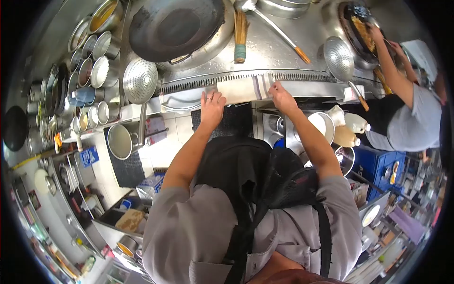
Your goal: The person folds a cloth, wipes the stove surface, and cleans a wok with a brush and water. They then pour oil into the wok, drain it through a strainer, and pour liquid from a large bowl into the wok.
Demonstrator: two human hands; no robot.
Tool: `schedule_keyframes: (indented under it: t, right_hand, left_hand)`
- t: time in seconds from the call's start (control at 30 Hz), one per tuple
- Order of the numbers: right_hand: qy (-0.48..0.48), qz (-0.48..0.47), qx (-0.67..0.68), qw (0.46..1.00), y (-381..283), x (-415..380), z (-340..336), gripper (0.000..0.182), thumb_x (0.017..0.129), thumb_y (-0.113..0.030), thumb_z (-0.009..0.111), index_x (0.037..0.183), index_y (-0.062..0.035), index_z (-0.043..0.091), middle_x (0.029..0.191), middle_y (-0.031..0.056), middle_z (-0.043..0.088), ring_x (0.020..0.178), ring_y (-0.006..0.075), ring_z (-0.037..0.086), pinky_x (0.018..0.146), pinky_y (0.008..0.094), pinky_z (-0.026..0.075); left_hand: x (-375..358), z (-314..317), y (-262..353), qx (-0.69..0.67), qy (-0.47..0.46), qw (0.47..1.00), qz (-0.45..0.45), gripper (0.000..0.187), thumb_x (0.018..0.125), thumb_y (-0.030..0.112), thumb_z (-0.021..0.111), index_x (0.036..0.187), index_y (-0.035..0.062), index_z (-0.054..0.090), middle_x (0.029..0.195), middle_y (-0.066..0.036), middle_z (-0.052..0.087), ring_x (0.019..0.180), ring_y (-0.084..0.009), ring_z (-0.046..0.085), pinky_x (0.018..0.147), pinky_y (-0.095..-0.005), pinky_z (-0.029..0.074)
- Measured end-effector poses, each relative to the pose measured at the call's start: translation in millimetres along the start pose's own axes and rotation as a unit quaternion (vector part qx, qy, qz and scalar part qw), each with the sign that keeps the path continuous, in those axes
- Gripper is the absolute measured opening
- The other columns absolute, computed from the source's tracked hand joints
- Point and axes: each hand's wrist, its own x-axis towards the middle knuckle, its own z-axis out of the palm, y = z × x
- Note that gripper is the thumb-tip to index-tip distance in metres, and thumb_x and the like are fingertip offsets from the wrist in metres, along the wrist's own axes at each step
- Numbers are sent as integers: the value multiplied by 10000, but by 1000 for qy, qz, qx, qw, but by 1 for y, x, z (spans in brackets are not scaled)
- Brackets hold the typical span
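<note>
A pale cloth with dark stripes (pixel 243 90) lies stretched along the front edge of the steel cooking range (pixel 288 89). At its left end is my left hand (pixel 213 105), fingers bent on the cloth's edge. My right hand (pixel 283 97) pinches the striped right end. Behind the cloth runs a slotted grate (pixel 189 85). A large dark wok (pixel 177 28) sits on the range beyond my left hand. Past the cloth lies a bamboo brush (pixel 240 40) with a green-bound end.
Perforated ladles (pixel 140 80) (pixel 338 57) rest on both sides. Metal pots and containers (pixel 100 72) crowd the left. A ladle with a wooden handle (pixel 279 33) lies behind. At right, another person (pixel 406 111) works at a dark pan (pixel 359 33). Plastic jugs (pixel 346 136) stand below.
</note>
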Motion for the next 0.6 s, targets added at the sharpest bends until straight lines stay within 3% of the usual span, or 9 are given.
schedule_keyframes:
  t: [0.17,0.3,0.37,0.4,0.43,0.47,0.5,0.57,0.6]
  right_hand:
    - [-6,29,10,1000,-6,-2,-7,204,870,-18,567,1068,-48,604,1208,194,545,1076,414,634,875,496,564]
    - [-47,40,-33,998,-18,-2,-24,241,850,-65,655,1089,-64,625,1271,179,536,1183,389,587,965,522,521]
    - [-63,18,-75,995,-33,0,-48,432,812,-177,777,1210,-98,628,1401,160,497,1335,380,490,1092,559,434]
    - [-62,17,-75,995,-33,3,-48,432,812,-177,777,1210,-98,628,1401,160,497,1335,380,490,1092,559,434]
    - [-51,-11,-82,995,-32,9,-50,571,786,-246,818,1297,-120,596,1477,153,452,1396,384,429,1141,574,377]
    - [-41,-40,-88,994,-31,15,-52,712,760,-316,859,1385,-142,564,1553,146,407,1458,388,368,1189,589,320]
    - [-40,-43,-90,994,-31,24,-53,712,760,-316,859,1385,-142,564,1553,146,407,1458,388,368,1189,589,320]
    - [-88,-72,-95,989,-32,43,-53,985,713,-409,892,1546,-174,420,1641,136,329,1526,391,284,1225,595,272]
    - [-88,-75,-97,989,-30,51,-50,985,713,-409,892,1546,-174,420,1641,136,329,1526,391,284,1225,595,272]
  left_hand:
    - [1,9,-5,9,-22,1000,-16,235,845,117,710,1063,165,638,1258,-32,560,1329,-277,479,1158,-602,312]
    - [4,-16,3,17,-78,997,-23,402,848,264,768,1203,161,610,1375,-79,519,1409,-301,428,1187,-621,273]
    - [10,-32,6,-1,-104,994,-31,496,858,329,770,1282,146,589,1441,-102,494,1454,-317,398,1197,-631,258]
    - [13,-34,3,4,-105,994,-17,650,828,384,799,1365,126,537,1494,-114,457,1485,-320,361,1208,-629,242]
    - [17,-35,0,8,-104,994,-4,806,799,439,827,1447,107,485,1548,-125,421,1516,-324,324,1219,-626,227]
    - [24,-36,0,9,-102,995,-5,806,799,439,827,1447,107,485,1548,-125,421,1516,-324,324,1219,-626,227]
    - [33,-35,-1,11,-136,991,13,855,794,434,831,1477,86,451,1561,-127,414,1525,-320,312,1225,-617,224]
    - [48,-34,0,25,-191,980,45,966,770,418,851,1531,53,380,1576,-132,409,1522,-311,321,1234,-572,249]
    - [53,-32,0,26,-189,981,42,966,770,418,851,1531,53,380,1576,-132,409,1522,-311,321,1234,-572,249]
